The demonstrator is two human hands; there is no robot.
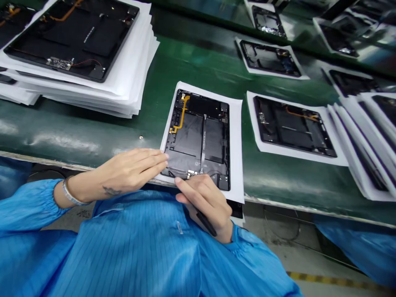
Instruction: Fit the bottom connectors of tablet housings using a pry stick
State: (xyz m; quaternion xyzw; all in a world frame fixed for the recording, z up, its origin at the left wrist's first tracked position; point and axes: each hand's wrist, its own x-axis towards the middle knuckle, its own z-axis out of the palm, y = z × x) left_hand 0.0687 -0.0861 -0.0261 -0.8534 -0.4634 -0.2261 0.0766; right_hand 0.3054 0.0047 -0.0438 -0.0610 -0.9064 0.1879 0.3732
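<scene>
In front of me an opened tablet shell (188,142) lies on a white paper sheet (235,148), with black battery cells, an orange flex cable (183,115) and a small circuit board (192,174) at its near edge. Flat and with fingers stretched together, my left hand (136,169) rests at the shell's near left corner. My right hand (207,200) is closed around a slim black hand tool (206,222), whose rear end sticks out below the palm. The fingers are at the shell's near edge, by the circuit board. The tool's working tip is hidden.
Back left, a tall stack of paper sheets (136,78) carries another opened tablet (77,37). Rightward lie a further tablet on paper (293,126) and a leaning stack (361,152). More units sit behind, on the green bench (198,62). A tiny metallic piece (141,137) lies left.
</scene>
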